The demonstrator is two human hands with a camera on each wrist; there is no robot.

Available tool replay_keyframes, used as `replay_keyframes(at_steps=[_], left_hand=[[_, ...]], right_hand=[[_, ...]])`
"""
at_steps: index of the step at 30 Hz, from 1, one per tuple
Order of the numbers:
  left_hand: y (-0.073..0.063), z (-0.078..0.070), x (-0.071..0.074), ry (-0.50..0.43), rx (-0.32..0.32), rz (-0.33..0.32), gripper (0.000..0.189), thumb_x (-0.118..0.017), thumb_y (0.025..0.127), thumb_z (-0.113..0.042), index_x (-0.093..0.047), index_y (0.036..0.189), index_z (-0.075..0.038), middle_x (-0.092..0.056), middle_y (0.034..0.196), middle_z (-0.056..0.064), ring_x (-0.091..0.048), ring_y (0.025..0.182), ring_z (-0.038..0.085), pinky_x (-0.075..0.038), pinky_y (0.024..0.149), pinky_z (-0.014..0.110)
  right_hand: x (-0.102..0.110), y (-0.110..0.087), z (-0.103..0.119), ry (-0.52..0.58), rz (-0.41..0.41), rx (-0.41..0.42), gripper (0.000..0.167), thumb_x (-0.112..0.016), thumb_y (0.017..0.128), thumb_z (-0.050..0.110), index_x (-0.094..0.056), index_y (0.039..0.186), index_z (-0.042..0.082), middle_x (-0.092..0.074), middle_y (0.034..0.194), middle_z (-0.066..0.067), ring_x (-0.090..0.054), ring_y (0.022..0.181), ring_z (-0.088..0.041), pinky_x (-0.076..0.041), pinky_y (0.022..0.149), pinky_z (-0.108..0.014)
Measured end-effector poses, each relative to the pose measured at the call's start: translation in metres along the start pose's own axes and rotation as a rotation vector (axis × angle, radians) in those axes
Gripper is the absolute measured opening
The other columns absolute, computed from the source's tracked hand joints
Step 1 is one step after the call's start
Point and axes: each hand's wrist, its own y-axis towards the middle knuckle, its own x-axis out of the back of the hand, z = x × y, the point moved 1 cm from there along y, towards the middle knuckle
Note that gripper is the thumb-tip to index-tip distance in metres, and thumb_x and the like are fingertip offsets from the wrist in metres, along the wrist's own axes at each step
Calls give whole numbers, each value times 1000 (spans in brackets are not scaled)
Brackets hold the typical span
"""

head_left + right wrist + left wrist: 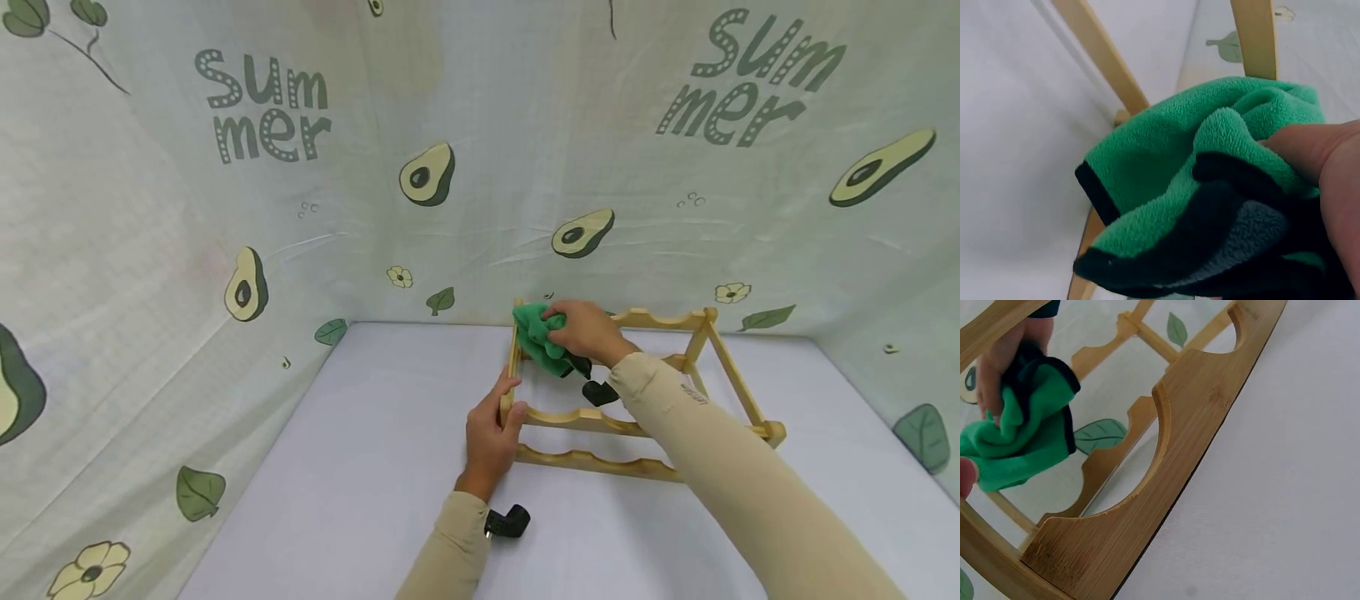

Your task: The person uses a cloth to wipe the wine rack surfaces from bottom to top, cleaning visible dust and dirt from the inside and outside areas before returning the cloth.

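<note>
A light wooden rack (585, 419) with scalloped rails stands on the white table. My left hand (489, 433) grips its near left corner, thumb and fingers around the post. Bunched in my right hand (588, 329) is a green cloth (536, 337) with dark edging, held against the rack's left side toward the back. In the right wrist view the cloth (1147, 156) covers part of a wooden bar (1257, 37), and only part of the hand shows. Scalloped rails (1191, 412) fill much of the left wrist view, with the cloth (1029, 431) behind them.
A pale fabric backdrop (495, 167) printed with avocados, leaves and lettering hangs behind and beside the table (375, 467). Black wrist-worn devices show near the left wrist (508, 522) and near the right forearm (600, 392).
</note>
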Motion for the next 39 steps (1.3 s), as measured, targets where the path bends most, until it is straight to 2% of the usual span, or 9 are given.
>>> replay_keyframes(at_steps=[6, 12, 17, 21, 24, 30, 35, 39], left_hand=[[4, 1, 2, 2, -18, -11, 44, -57, 102, -41, -66, 126, -6, -60, 136, 16, -60, 122, 27, -49, 99, 39], [5, 0, 4, 6, 5, -10, 37, -64, 99, -30, -66, 126, -5, -60, 136, 17, -61, 120, 29, -52, 94, 44], [5, -1, 4, 21, 7, -13, 35, -67, 97, -27, -67, 126, -7, -60, 136, 15, -62, 120, 28, -51, 96, 39], [4, -1, 4, 23, 2, -26, 37, -65, 99, -32, -67, 126, -7, -61, 135, 15, -62, 120, 28, -49, 99, 34], [4, -1, 3, 17, 3, -29, 36, -65, 98, -31, -67, 125, -7, -62, 135, 15, -62, 120, 29, -48, 99, 33], [5, -1, 4, 26, 15, -20, 35, -68, 96, -23, -66, 127, -7, -61, 136, 15, -63, 118, 28, -52, 94, 35], [4, -2, 5, 38, 12, -34, 36, -67, 97, -28, -66, 127, -7, -62, 135, 16, -62, 119, 28, -51, 96, 36], [3, -2, 3, 43, -4, -47, 37, -66, 98, -28, -66, 127, -6, -63, 134, 16, -62, 120, 29, -48, 99, 35]], right_hand=[[15, -8, -16, -53, -24, -40, 35, -65, 89, 18, -69, 124, 12, -66, 123, -18, -61, 97, -31, -50, 80, -46], [26, -17, -32, -48, -23, -72, 35, -63, 90, 17, -68, 124, 11, -64, 125, -19, -60, 96, -32, -50, 77, -46], [35, -31, -45, -73, -41, -108, 35, -62, 89, 17, -68, 124, 11, -65, 124, -19, -62, 91, -32, -50, 69, -44], [43, -41, -59, -95, -53, -141, 37, -62, 89, 18, -67, 125, 10, -64, 124, -21, -62, 92, -34, -50, 70, -46], [51, -47, -67, -106, -67, -167, 38, -62, 89, 19, -66, 126, 9, -64, 123, -24, -62, 91, -35, -51, 70, -47], [61, -53, -78, -112, -81, -208, 38, -62, 89, 20, -66, 126, 8, -64, 122, -25, -63, 85, -34, -51, 61, -45], [68, -63, -88, -126, -104, -257, 38, -63, 89, 22, -66, 124, 9, -65, 120, -25, -63, 85, -36, -49, 55, -44], [75, -72, -94, -147, -144, -265, 38, -65, 88, 22, -67, 121, 5, -66, 114, -26, -64, 82, -38, -50, 57, -44]])
